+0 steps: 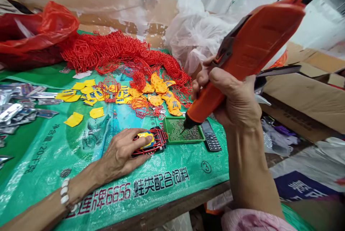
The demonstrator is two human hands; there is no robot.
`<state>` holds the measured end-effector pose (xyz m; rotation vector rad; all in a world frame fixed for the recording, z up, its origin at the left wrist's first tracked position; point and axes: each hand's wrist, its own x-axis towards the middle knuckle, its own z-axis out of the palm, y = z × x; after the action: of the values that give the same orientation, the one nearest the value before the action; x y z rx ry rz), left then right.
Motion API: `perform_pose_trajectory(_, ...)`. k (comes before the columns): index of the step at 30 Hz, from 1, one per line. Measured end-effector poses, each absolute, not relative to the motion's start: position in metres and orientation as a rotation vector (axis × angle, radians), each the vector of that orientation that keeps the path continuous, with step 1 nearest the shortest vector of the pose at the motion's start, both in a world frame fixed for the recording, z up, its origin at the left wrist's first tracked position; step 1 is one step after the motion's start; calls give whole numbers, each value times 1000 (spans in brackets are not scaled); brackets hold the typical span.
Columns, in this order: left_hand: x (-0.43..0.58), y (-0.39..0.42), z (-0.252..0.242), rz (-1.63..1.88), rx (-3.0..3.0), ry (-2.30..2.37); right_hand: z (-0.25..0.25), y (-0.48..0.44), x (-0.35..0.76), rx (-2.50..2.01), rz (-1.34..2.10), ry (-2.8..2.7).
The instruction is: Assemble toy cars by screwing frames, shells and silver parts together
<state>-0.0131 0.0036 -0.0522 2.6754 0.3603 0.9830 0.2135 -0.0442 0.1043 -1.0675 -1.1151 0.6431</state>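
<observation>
My right hand is wrapped round an orange electric screwdriver, whose tip is down in a small green tray filled with tiny screws. My left hand presses on a red plastic lattice piece with a yellow insert, its fingers closed over it on the green printed sheet. The tray sits just right of that piece.
A heap of red lattice parts and scattered yellow inserts lie behind. A black phone lies beside the tray. Silver packets are at left, a red bag far left, white plastic and cardboard boxes at right.
</observation>
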Motion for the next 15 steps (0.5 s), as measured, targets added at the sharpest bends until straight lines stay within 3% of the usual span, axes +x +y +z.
perform_pose_trajectory(15,-15,3,-58,987,2638,360,69,-32,211,-1134,473,-1066)
